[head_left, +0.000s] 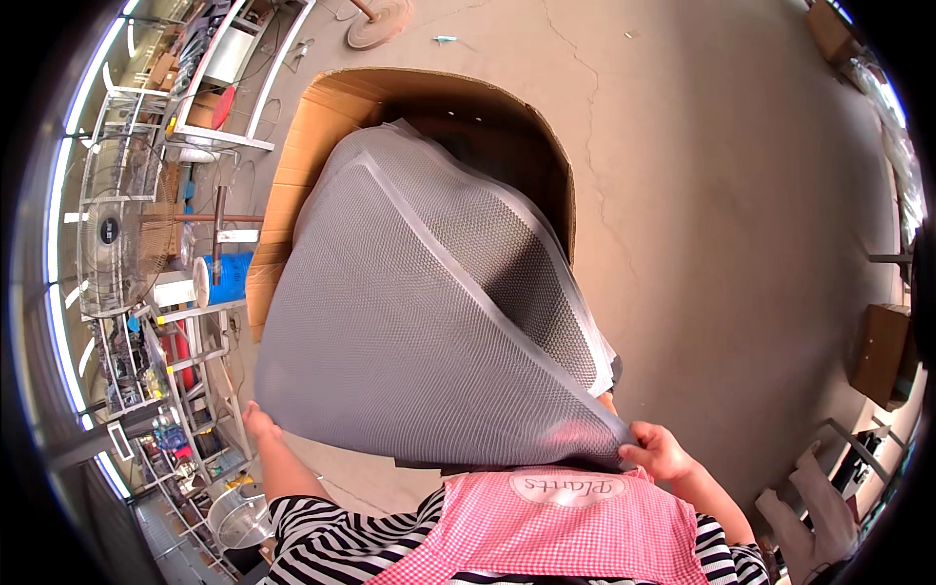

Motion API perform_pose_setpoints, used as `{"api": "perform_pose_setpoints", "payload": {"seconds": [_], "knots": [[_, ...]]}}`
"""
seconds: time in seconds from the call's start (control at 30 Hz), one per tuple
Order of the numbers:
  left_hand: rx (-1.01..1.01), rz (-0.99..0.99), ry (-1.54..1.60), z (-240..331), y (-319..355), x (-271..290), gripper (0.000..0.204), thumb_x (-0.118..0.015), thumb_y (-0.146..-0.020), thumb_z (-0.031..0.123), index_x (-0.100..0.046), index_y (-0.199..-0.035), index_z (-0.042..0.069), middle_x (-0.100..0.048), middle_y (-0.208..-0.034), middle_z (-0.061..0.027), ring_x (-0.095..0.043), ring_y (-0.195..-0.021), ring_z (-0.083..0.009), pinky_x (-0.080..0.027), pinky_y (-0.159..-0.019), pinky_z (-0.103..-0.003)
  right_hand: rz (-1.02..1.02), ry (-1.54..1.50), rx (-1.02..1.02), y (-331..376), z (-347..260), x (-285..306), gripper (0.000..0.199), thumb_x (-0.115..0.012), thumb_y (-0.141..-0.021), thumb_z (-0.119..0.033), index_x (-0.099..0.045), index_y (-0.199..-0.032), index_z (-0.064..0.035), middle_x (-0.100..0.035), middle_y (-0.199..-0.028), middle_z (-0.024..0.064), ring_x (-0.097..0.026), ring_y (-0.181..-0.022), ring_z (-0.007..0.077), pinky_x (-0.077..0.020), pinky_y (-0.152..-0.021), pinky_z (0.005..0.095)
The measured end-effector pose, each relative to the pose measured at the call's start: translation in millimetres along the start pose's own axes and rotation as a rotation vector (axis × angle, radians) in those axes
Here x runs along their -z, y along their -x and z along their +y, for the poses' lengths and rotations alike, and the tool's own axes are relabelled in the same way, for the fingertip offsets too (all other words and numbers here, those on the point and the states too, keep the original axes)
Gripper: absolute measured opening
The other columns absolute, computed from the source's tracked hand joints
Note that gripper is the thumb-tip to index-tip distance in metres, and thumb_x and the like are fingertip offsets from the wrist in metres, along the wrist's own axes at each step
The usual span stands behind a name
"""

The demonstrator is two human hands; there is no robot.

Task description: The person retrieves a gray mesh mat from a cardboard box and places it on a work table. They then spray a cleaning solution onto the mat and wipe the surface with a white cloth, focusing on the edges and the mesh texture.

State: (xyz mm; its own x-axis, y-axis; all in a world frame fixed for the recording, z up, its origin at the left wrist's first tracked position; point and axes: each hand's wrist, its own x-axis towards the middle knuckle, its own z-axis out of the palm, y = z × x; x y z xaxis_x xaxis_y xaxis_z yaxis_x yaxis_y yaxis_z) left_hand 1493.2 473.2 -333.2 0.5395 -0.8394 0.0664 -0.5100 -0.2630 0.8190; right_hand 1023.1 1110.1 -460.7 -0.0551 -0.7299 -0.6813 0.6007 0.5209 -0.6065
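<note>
A large grey sheet of honeycomb-textured mesh fabric (pixel 400 331) with a pale border strip is stretched in front of me. My left hand (pixel 258 420) grips its near left corner, the fingers partly hidden by the edge. At the near right corner, my right hand (pixel 660 451) pinches the fabric between thumb and fingers. More of the same mesh fabric (pixel 487 229) lies folded behind it, rising out of an open cardboard box (pixel 317 122). The sheet covers most of the box's near side.
To the left stand a fan (pixel 109 230), a blue spool (pixel 229 279) and metal shelving (pixel 122 361) crowded with small goods. A round stand base (pixel 380 24) rests on the concrete floor (pixel 712 214) beyond the box. Farther right is a brown carton (pixel 882 356).
</note>
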Motion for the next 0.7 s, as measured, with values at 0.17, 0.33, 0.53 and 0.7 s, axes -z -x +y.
{"api": "perform_pose_setpoints", "payload": {"seconds": [0.17,0.33,0.53,0.7], "knots": [[0.064,-0.020,-0.185,-16.8,-8.5,2.4,0.044,-0.056,-0.101,0.032,-0.054,-0.130,-0.001,-0.056,-0.135,-0.0159,-0.053,-0.124,-0.0295,-0.039,-0.107,-0.047,0.024,0.246,-0.069,-20.0,23.6,9.6,0.016,-0.070,-0.089,-0.010,-0.059,-0.081,-0.0012,-0.051,-0.072,-0.0024,-0.047,-0.069,0.0084,-0.0429,-0.060,0.0292],[0.397,-0.457,-0.003,3.7,15.5,9.5,0.067,-0.059,-0.097,0.048,-0.046,-0.142,-0.001,-0.050,-0.145,-0.0124,-0.049,-0.132,-0.0318,-0.036,-0.111,-0.050,-0.027,0.141,-0.178,-32.4,31.1,11.0,0.024,-0.073,-0.085,-0.020,-0.064,-0.098,-0.0018,-0.063,-0.082,0.0044,-0.057,-0.080,0.0129,-0.0470,-0.074,0.0316],[0.469,-0.753,-0.205,26.6,37.4,19.3,0.070,-0.070,-0.090,0.046,-0.050,-0.140,0.001,-0.055,-0.141,-0.0110,-0.051,-0.129,-0.0317,-0.040,-0.108,-0.048,-0.036,0.351,-0.165,-61.5,5.0,4.2,0.043,-0.076,-0.081,-0.024,-0.067,-0.116,-0.0017,-0.069,-0.105,0.0117,-0.063,-0.102,0.0231,-0.0457,-0.093,0.0361],[0.400,-0.811,-0.111,22.8,41.5,36.9,0.060,-0.072,-0.090,0.035,-0.053,-0.137,0.002,-0.059,-0.136,-0.0106,-0.054,-0.125,-0.0307,-0.040,-0.108,-0.048,0.040,0.352,-0.236,-72.9,-7.8,-9.2,0.044,-0.079,-0.082,-0.023,-0.067,-0.118,-0.0010,-0.072,-0.101,0.0077,-0.065,-0.095,0.0169,-0.0485,-0.090,0.0333]]}}
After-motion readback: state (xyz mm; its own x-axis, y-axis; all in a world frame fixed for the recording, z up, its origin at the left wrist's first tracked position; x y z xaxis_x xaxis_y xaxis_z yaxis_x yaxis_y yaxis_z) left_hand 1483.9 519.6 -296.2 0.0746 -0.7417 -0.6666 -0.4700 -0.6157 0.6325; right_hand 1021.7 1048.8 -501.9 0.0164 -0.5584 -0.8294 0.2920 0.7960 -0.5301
